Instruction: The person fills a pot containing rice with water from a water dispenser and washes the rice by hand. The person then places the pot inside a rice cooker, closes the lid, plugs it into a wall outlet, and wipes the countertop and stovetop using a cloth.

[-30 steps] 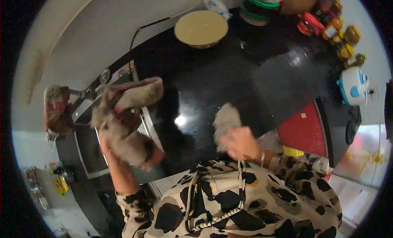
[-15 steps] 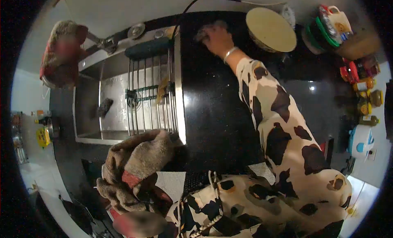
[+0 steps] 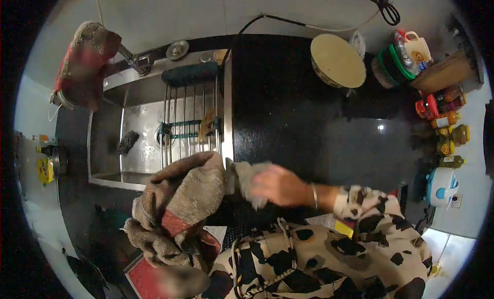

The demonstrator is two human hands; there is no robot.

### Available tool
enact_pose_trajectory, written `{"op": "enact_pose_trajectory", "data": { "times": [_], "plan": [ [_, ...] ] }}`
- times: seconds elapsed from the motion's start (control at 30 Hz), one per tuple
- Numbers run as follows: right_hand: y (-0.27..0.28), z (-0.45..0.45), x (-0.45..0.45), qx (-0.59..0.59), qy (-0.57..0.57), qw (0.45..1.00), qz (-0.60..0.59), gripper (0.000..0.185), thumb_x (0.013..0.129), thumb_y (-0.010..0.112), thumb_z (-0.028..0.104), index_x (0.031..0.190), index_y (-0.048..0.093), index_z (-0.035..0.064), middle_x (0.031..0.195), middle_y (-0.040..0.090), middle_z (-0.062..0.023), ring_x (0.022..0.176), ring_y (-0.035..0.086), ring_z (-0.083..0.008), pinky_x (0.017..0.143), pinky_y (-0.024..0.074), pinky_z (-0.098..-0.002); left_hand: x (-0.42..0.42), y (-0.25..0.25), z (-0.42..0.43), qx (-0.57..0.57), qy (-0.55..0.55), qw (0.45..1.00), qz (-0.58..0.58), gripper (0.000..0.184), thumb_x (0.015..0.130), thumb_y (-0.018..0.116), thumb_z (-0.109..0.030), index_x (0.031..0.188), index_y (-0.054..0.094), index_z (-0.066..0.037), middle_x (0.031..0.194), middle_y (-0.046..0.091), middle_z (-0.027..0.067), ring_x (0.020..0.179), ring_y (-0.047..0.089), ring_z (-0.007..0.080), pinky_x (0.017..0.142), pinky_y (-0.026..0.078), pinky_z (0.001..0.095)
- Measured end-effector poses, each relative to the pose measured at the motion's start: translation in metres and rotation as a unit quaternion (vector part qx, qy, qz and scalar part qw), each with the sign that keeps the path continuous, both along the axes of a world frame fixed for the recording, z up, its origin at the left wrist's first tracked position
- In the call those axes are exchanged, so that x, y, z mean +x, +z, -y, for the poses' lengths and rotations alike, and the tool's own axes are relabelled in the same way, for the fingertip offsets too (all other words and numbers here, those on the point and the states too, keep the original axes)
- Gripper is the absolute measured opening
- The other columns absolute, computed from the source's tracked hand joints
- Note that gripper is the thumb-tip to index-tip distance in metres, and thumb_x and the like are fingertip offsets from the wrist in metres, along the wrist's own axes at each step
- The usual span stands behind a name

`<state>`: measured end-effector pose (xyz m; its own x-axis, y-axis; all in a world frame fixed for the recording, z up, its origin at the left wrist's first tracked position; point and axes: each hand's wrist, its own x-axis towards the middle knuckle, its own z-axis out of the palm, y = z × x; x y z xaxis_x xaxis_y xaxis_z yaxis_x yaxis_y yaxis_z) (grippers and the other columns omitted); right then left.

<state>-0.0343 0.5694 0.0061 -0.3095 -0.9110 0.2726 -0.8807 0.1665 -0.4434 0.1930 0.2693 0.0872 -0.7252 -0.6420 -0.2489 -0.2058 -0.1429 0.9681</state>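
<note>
My right hand [image 3: 280, 186] is closed on a grey cloth [image 3: 250, 182] near the front edge of the black countertop [image 3: 288, 129], just right of the sink's front corner. Motion blurs the fingers a little. A bulky brown and red towel [image 3: 193, 198] hangs in front of the sink [image 3: 139, 165] at the lower left, its top reaching over the sink's edge. My left hand does not show; the towel is where that arm would be.
A metal rack with green ends [image 3: 190, 75] spans the sink, with a dark scrubber [image 3: 127, 142] inside. Along the back are a cream bowl [image 3: 338, 61] and green-rimmed container [image 3: 401, 65]. Jars [image 3: 446, 119] and a blue-white appliance [image 3: 442, 187] stand right; another towel [image 3: 85, 62] hangs left.
My right hand has come from the back of the counter to its front edge with the grey cloth. Earlier, my left hand showed beside the brown towel; now it is out of sight.
</note>
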Motion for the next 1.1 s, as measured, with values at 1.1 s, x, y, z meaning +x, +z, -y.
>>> {"op": "enact_pose_trajectory", "data": {
  "times": [1.1],
  "plan": [
    [0.004, -0.278, -0.062, 0.012, -0.707, 0.702, -0.088, 0.033, 0.076, 0.062, 0.019, 0.105, 0.059, 0.0036, 0.101, 0.061, -0.0203, 0.095, 0.057, -0.0389, 0.083, 0.0461, -0.0471, -0.102, -0.004, 0.007, 0.006, -0.212, 0.977, -0.010, 0.060, 0.078, 0.062, -0.004, 0.132, 0.040, 0.004, 0.127, 0.050, 0.0140, 0.114, 0.051, 0.0257, 0.097, 0.043, 0.0376]
  ]
}}
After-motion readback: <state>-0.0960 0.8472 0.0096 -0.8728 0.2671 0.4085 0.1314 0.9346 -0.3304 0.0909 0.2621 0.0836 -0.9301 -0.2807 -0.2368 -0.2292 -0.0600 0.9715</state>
